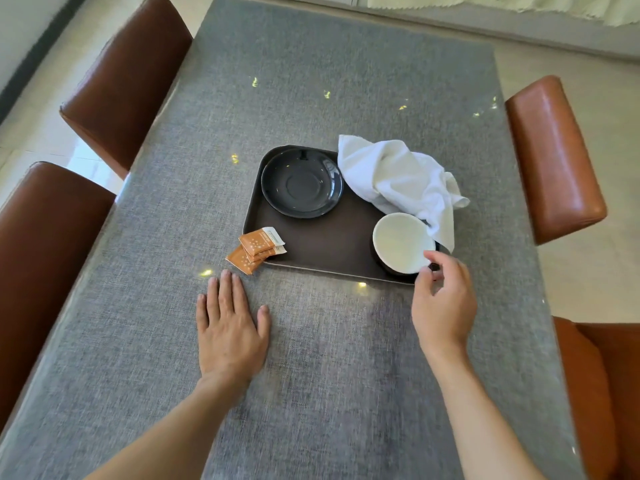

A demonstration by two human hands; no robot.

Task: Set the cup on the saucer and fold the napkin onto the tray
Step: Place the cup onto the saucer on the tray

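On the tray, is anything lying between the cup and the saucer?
No. In the head view, only bare tray floor separates the cup from the saucer. The napkin lies behind that stretch, the packets off to its left.

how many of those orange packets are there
3 that I can make out, stacked overlapping at the tray's near-left corner: the top packet lies on the tray rim, the middle packet shows only its edge, the bottom packet rests on the table. More could be hidden underneath.
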